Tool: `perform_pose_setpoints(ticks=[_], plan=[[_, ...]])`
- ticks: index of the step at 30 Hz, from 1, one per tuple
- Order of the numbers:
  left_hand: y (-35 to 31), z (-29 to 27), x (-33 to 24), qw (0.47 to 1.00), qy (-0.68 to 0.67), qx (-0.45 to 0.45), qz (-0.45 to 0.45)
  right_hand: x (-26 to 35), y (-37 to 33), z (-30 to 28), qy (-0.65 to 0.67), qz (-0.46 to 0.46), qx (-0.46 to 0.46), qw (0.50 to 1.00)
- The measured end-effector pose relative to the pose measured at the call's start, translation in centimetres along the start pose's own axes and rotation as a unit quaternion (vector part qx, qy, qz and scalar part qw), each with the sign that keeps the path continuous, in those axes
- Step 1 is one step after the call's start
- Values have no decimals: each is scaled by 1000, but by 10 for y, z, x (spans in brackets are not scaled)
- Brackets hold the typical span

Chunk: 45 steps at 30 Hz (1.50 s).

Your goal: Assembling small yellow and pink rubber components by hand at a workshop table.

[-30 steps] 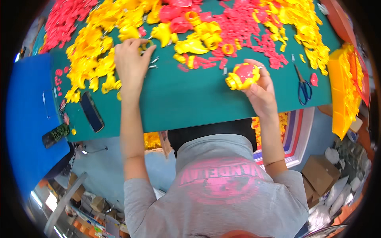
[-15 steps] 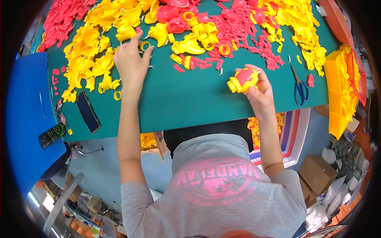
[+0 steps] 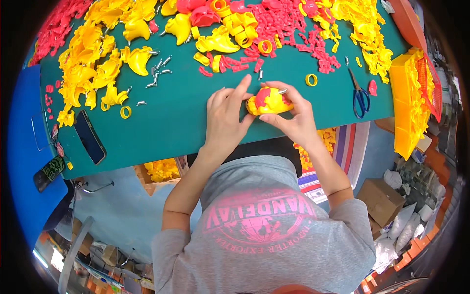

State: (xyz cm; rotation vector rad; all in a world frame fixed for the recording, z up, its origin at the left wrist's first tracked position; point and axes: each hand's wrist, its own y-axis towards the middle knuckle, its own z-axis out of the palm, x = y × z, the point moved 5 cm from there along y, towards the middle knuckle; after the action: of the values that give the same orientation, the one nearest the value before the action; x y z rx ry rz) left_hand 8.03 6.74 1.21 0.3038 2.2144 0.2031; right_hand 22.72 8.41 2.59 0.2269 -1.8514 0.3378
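Observation:
A yellow and red plastic toy part (image 3: 269,101) with a metal spring poking out is pinched between the thumb and fingers of my right hand (image 3: 299,120), above the green table's near edge. My left hand (image 3: 225,120) has come up to the part's left end, its thumb and fingers closed around that end and its index finger raised. Just what lies between those left fingertips is hidden. Beyond the hands, a small spring (image 3: 260,74) stands on the table. A yellow ring (image 3: 311,80) lies to the right of it, and several loose springs (image 3: 157,73) lie to the left.
Heaped yellow shells (image 3: 81,73) and red pieces (image 3: 279,27) cover the table's far side. Blue-handled scissors (image 3: 361,98) lie at right, near a yellow tray (image 3: 404,132) of parts. A phone (image 3: 90,137) rests at left. A cardboard box (image 3: 147,181) stands below the table.
My left hand has come back from the far-left parts to meet the toy part. The right hand has moved slightly left, still holding it. The ring by my left fingers has left its spot.

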Motion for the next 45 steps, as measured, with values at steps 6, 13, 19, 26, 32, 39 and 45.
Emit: perform_pose_setpoints(ticks=[6,13,19,26,32,39,45], plan=[[-1,-5,4,996,-78,38,1,25,1,5,-153,-112,-11,982],[-4,-7,7,994,-97,49,-11,37,5,6,-242,-117,65,961],[-4,-5,9,995,-95,27,-19,32,8,0,-193,-58,47,978],[-5,-6,11,994,-105,18,-8,47,8,7,-298,-74,72,949],[-5,-7,12,993,-113,16,-13,11,6,-8,-110,39,66,991],[-5,-7,12,993,-117,-1,0,13,6,-4,-97,70,60,991],[-3,-5,7,996,-81,-19,-19,11,0,-2,27,91,16,995]])
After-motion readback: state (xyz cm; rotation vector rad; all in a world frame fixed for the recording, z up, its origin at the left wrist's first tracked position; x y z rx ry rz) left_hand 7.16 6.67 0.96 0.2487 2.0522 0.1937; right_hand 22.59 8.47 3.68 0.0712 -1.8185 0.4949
